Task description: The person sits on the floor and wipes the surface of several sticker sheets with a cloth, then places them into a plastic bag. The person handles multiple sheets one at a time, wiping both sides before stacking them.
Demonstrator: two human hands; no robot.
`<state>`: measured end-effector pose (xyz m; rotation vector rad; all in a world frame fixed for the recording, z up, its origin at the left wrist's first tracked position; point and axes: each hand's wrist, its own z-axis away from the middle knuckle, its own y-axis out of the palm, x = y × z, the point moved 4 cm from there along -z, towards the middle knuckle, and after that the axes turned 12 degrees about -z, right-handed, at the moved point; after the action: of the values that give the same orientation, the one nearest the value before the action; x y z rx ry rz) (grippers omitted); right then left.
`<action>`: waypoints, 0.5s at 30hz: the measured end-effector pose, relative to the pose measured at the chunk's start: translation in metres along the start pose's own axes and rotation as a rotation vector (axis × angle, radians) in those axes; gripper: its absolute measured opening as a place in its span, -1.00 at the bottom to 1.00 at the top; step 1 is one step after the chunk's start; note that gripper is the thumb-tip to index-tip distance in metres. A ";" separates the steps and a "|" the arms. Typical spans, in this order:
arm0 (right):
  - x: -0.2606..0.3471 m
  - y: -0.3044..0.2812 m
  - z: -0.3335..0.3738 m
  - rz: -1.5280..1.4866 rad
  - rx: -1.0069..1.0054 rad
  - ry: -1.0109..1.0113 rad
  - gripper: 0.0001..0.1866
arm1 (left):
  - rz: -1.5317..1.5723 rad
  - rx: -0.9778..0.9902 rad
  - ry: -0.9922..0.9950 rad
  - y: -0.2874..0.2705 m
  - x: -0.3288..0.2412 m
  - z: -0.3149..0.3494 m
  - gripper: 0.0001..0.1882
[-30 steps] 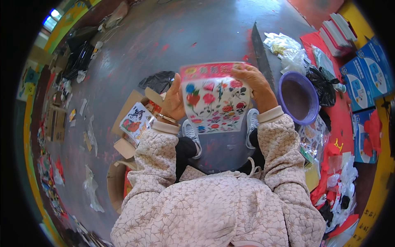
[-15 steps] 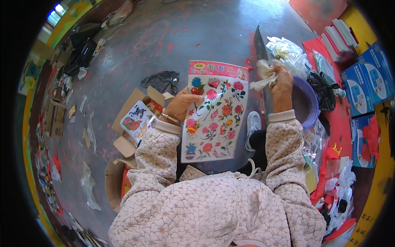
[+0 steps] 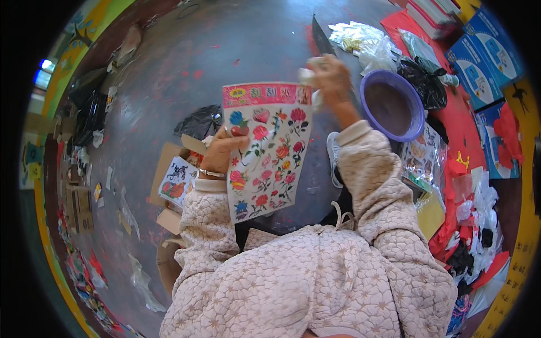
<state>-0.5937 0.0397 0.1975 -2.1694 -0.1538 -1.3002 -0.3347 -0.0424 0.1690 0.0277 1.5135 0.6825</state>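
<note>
My left hand [image 3: 220, 151] grips the left side of a sticker sheet [image 3: 273, 188], its thumb lying over the front. The sheet is white with a pink header and rows of colourful roses, hearts and leaves, and it is held upright before me. Closed around a crumpled white cloth [image 3: 307, 76], my right hand [image 3: 332, 84] is beside the sheet's upper right corner. The hand and cloth are smeared by motion, so whether the cloth touches the sheet I cannot tell.
A purple basin [image 3: 420, 106] of murky liquid stands to my right. At left, an open cardboard box [image 3: 162, 169] holds more printed sheets [image 3: 179, 179]. Plastic bags, a black bag [image 3: 422, 84] and blue boxes [image 3: 482, 59] line the right side. A black plastic piece [image 3: 197, 119] lies ahead.
My right hand has swung left with the cloth, from above the basin to the sheet's upper right corner. The view has shifted, and the sheet stays in my left hand.
</note>
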 end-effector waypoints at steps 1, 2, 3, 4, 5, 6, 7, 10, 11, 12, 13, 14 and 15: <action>-0.022 -0.016 -0.005 -0.378 0.086 0.187 -0.78 | 0.097 0.026 0.050 -0.003 -0.005 -0.001 -0.68; -0.035 -0.020 -0.008 -0.756 0.186 0.379 -0.72 | 0.168 -0.013 0.058 0.000 -0.012 -0.004 -0.68; -0.034 -0.020 -0.007 -0.832 0.246 0.490 -0.69 | 0.221 0.008 0.081 -0.002 -0.016 -0.004 -0.67; -0.027 -0.020 0.002 -0.907 0.307 0.605 -0.66 | 0.270 0.029 0.104 -0.005 -0.020 -0.002 -0.67; -0.018 -0.017 0.012 -0.978 0.369 0.723 -0.63 | 0.318 0.051 0.128 -0.008 -0.025 -0.001 -0.66; -0.005 -0.013 0.022 -1.059 0.491 0.728 -0.61 | 0.366 0.049 0.158 -0.012 -0.023 -0.001 -0.65; 0.008 -0.007 0.033 -1.141 0.611 0.736 -0.58 | 0.378 0.045 0.156 -0.014 -0.023 -0.001 -0.64; 0.040 0.005 0.057 -1.138 0.866 0.632 -0.58 | 0.409 0.028 0.119 -0.009 -0.026 -0.002 -0.67; 0.048 0.008 0.063 -1.094 0.930 0.577 -0.59 | 0.405 0.018 0.107 -0.011 -0.024 -0.004 -0.67; 0.054 0.011 0.068 -1.052 0.997 0.524 -0.60 | 0.399 0.002 0.096 -0.013 -0.022 -0.004 -0.67; 0.057 0.012 0.070 -1.024 0.989 0.534 -0.61 | 0.394 -0.014 0.084 -0.014 -0.021 -0.005 -0.67; 0.060 0.013 0.071 -0.995 0.979 0.543 -0.62 | 0.363 -0.038 0.068 -0.013 -0.020 -0.005 -0.69; 0.061 0.012 0.071 -0.968 0.965 0.556 -0.62 | 0.356 -0.051 0.059 -0.016 -0.017 -0.007 -0.67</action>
<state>-0.5033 0.0563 0.2185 -0.8258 -1.3866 -1.7268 -0.3331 -0.0656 0.1770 0.2453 1.5628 1.0130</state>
